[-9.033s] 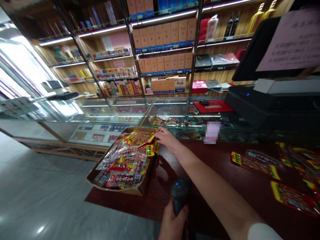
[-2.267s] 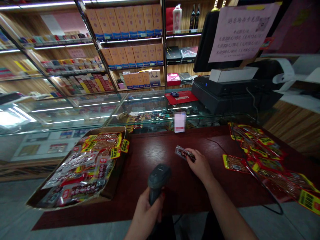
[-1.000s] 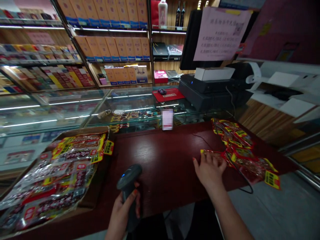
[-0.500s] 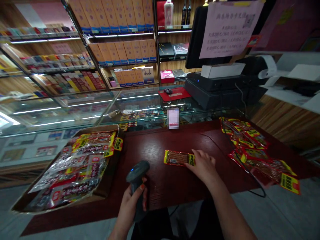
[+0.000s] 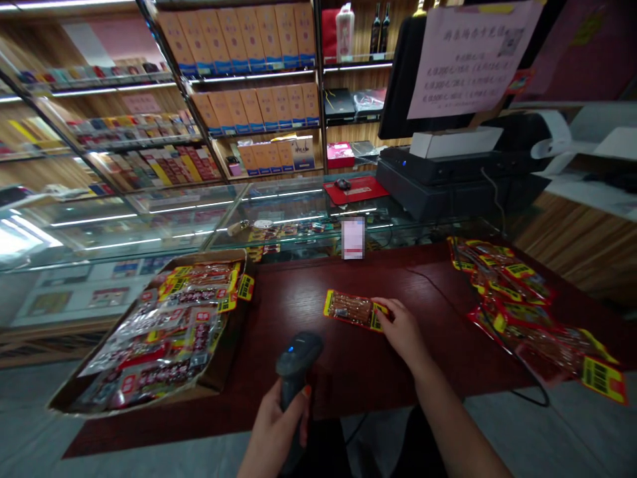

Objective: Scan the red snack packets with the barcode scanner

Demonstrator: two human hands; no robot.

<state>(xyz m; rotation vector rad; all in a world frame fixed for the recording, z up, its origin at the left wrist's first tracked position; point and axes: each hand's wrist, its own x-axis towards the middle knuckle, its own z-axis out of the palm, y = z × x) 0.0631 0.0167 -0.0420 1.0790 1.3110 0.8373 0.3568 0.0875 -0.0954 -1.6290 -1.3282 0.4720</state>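
My left hand (image 5: pixel 283 421) is wrapped around the handle of a dark grey barcode scanner (image 5: pixel 298 355), whose head shows a small blue light and points up and to the right. My right hand (image 5: pixel 402 332) pinches the right end of a flat snack packet (image 5: pixel 351 309), red and yellow with brown sticks inside. The packet is slightly tilted at the middle of the dark red wooden table (image 5: pixel 279 292); whether it still rests on the wood I cannot tell.
At left, an open cardboard box (image 5: pixel 226 352) holds several packets. More snack packets (image 5: pixel 527 299) lie in a heap at right, with a black cable (image 5: pixel 527 397) across them. Behind stand a glass counter (image 5: pixel 199 222), a monitor (image 5: pixel 398 79) and a mouse on a red mat (image 5: pixel 361 190).
The packet has turned, its right end now lower and nearer me, with my right hand still on it. My left hand and the scanner have shifted right and toward me.
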